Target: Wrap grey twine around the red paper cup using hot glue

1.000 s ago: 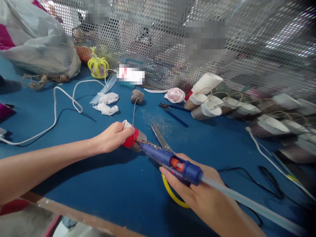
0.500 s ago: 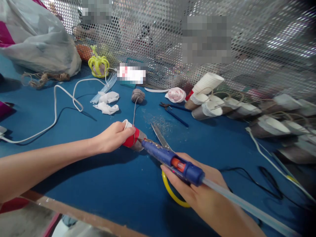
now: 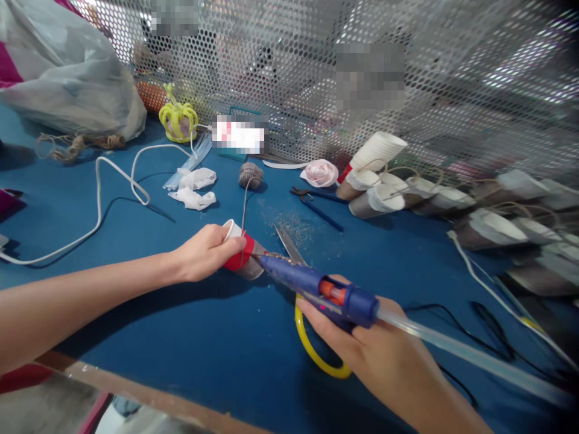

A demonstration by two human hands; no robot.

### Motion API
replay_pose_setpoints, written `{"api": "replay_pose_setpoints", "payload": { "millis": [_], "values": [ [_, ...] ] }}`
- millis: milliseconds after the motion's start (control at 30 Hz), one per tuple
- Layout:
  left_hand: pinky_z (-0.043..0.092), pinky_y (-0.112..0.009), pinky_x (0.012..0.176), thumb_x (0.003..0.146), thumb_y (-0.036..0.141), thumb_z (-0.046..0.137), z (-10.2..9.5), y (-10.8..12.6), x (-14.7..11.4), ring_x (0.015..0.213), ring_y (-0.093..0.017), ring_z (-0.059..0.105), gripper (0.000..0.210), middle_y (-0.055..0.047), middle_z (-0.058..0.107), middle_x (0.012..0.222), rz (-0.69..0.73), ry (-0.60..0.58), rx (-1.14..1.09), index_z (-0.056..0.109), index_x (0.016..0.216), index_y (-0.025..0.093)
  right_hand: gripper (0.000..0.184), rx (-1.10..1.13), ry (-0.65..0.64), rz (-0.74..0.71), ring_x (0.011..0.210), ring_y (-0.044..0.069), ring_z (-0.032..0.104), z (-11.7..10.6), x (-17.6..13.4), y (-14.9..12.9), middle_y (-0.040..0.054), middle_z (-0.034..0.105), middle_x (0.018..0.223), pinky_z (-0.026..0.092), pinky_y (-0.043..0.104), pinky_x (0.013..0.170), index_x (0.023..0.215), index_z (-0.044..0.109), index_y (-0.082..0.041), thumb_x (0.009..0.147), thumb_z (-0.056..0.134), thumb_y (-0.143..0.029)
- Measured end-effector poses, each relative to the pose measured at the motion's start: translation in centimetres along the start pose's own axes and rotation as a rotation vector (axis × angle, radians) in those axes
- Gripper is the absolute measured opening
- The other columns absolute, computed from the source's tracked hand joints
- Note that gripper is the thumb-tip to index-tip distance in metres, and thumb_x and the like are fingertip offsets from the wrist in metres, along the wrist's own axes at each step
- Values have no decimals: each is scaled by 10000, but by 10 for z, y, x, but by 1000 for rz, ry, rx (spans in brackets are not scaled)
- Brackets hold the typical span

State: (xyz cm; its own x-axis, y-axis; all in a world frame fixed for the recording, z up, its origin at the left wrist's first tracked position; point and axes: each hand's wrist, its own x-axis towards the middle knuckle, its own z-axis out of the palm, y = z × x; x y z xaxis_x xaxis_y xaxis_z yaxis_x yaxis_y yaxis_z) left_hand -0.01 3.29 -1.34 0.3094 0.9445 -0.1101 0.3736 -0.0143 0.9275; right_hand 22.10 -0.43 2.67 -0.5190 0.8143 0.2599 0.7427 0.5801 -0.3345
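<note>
My left hand [image 3: 208, 250] is closed around a red paper cup [image 3: 237, 259] lying tilted, its white mouth toward the upper left. Grey yarn is wound round the cup's lower end, and a strand runs up to a small ball of grey yarn [image 3: 250, 175]. In my right hand [image 3: 362, 343] is a blue glue gun [image 3: 298, 278], with a long clear glue stick [image 3: 452, 345] sticking out of its back. Its nozzle is at the yarn-wrapped part of the cup. Scissors with yellow handles [image 3: 304, 337] lie beneath the gun, partly hidden by it.
Blue-handled pliers [image 3: 319, 208] and a pale pink fabric rose [image 3: 320, 173] lie behind the cup. Several yarn-wrapped cups [image 3: 377, 202] stand at the right. White crumpled pieces [image 3: 194, 190], a white cable [image 3: 99, 199] and a plastic bag [image 3: 85, 78] are leftward. A perforated metal panel [image 3: 289, 72] borders the back.
The glue gun has shifted slightly right and its nozzle sits a little higher along the cup. My left hand and the cup stay nearly in place.
</note>
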Motion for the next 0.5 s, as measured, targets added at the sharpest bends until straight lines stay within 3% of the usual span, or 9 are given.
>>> {"api": "replay_pose_setpoints", "payload": {
  "millis": [133, 200, 433, 500],
  "values": [
    [273, -190, 458, 784, 357, 329, -2, -2, -1, 494, -74, 313, 345, 32, 387, 525, 85, -24, 85, 502, 606, 117, 337, -140, 31, -184, 488, 163, 575, -3, 3, 11, 27, 618, 553, 456, 271, 486, 762, 645, -221, 828, 320, -283],
    [255, -181, 453, 791, 335, 328, -2, -3, -2, 499, -67, 289, 336, 41, 338, 520, 141, -40, 111, 457, 563, 125, 362, -167, 29, -207, 487, 172, 578, -3, 5, 14, 25, 622, 542, 456, 285, 480, 785, 659, -225, 830, 306, -290],
    [288, -181, 478, 801, 289, 318, -4, 0, -4, 512, -71, 320, 319, 37, 369, 527, 200, -70, 181, 484, 591, 116, 206, 29, -29, 126, 399, 145, 548, -3, 7, 8, -35, 552, 403, 437, 232, 366, 640, 622, -237, 768, 488, -326],
    [299, -183, 492, 805, 287, 312, -4, 1, -4, 516, -72, 329, 324, 36, 379, 533, 201, -82, 182, 496, 603, 113, 210, 81, -70, 114, 416, 144, 562, -4, 7, 8, -37, 570, 423, 455, 233, 387, 604, 610, -242, 758, 495, -328]
  ]
}}
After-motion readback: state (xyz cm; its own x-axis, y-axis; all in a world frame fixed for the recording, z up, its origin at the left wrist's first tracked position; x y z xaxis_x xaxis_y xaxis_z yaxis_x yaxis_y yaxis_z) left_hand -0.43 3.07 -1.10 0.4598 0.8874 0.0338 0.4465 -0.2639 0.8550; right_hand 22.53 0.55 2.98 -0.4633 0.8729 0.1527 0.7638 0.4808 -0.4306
